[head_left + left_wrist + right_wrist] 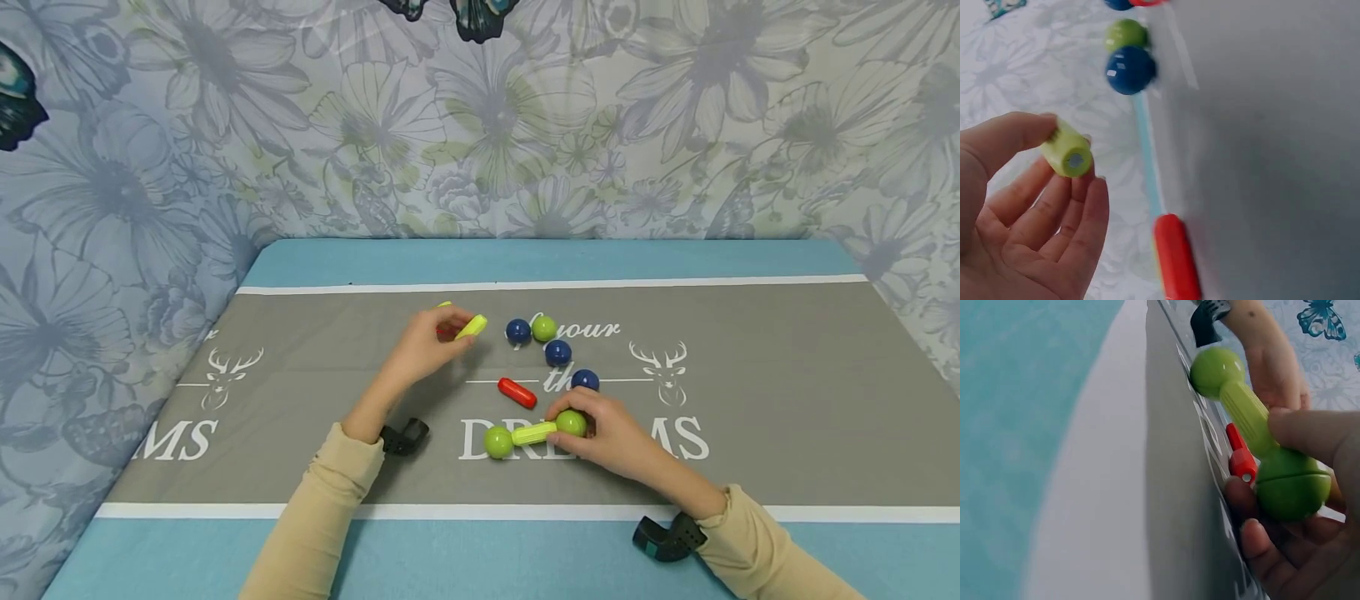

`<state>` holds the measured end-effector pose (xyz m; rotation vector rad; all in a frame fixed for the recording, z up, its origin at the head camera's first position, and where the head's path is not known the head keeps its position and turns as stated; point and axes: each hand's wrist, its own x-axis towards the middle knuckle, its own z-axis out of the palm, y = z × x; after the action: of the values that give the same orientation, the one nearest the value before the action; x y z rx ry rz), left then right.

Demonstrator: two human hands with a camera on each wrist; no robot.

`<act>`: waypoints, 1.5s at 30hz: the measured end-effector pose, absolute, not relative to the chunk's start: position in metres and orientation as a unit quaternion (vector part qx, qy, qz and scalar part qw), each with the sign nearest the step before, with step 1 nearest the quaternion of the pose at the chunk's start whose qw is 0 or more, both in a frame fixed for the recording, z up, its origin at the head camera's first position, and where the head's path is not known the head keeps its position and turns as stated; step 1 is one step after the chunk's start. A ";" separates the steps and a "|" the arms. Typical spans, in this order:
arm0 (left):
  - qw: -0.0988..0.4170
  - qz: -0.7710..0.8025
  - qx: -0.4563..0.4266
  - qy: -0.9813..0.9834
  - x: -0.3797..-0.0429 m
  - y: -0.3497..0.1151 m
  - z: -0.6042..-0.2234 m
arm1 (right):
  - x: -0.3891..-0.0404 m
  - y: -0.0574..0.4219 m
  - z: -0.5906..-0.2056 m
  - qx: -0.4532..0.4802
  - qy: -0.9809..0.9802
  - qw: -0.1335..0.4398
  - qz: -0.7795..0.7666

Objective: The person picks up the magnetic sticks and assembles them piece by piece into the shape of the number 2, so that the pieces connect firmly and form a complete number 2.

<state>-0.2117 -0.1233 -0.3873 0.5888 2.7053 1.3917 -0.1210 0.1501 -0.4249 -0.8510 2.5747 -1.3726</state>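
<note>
My left hand (423, 346) is raised over the mat, pinching a yellow-green magnetic rod (1067, 150) between thumb and fingers. Something red (446, 332) and a bit of yellow-green show beside those fingers, mostly hidden in the head view. My right hand (611, 433) grips a green ball (1291, 484) at one end of another yellow-green rod (534, 432). A second green ball (498, 442) sits at that rod's far end, so the three form a dumbbell shape. Just behind it lies a red rod (517, 393).
Beyond the right hand are several loose balls: a blue ball (518, 332) by a green ball (543, 327), another blue ball (558, 352), and a blue ball (585, 381) near the knuckles. A grey printed mat (787, 375) covers the blue table (525, 554), with a floral wall behind.
</note>
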 end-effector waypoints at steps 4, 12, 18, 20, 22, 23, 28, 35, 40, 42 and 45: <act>0.022 0.499 0.180 0.847 -0.208 -0.122 -0.376 | -0.121 0.152 -0.422 -0.307 0.850 0.071 -0.422; 0.035 0.530 0.186 0.827 -0.200 -0.118 -0.365 | -0.122 0.160 -0.411 -0.349 0.846 0.144 -0.377; 0.055 0.543 0.189 0.816 -0.192 -0.115 -0.359 | -0.125 0.164 -0.411 -0.341 0.828 0.171 -0.411; 0.064 0.547 0.189 0.813 -0.190 -0.114 -0.358 | -0.126 0.164 -0.412 -0.326 0.819 0.184 -0.435; 0.075 0.553 0.190 0.808 -0.187 -0.112 -0.357 | -0.126 0.163 -0.414 -0.303 0.810 0.201 -0.461; 0.082 0.555 0.191 0.805 -0.186 -0.112 -0.356 | -0.127 0.162 -0.414 -0.291 0.804 0.210 -0.474; 0.138 0.574 0.197 0.783 -0.176 -0.107 -0.357 | -0.128 0.160 -0.416 -0.238 0.788 0.232 -0.517; 0.227 0.607 0.215 0.731 -0.158 -0.095 -0.365 | -0.129 0.158 -0.417 -0.203 0.770 0.227 -0.561; 0.268 0.605 0.226 0.715 -0.143 -0.086 -0.374 | -0.128 0.157 -0.419 -0.186 0.751 0.229 -0.591; 0.288 0.607 0.226 0.706 -0.136 -0.082 -0.379 | -0.128 0.156 -0.419 -0.181 0.742 0.232 -0.602; 0.318 0.605 0.222 0.695 -0.126 -0.076 -0.386 | -0.129 0.157 -0.421 -0.177 0.736 0.234 -0.610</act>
<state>-0.1259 -0.0755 -0.3861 0.5848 1.8281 1.5918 -0.1286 0.1566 -0.4213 -0.4863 2.0194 -1.6759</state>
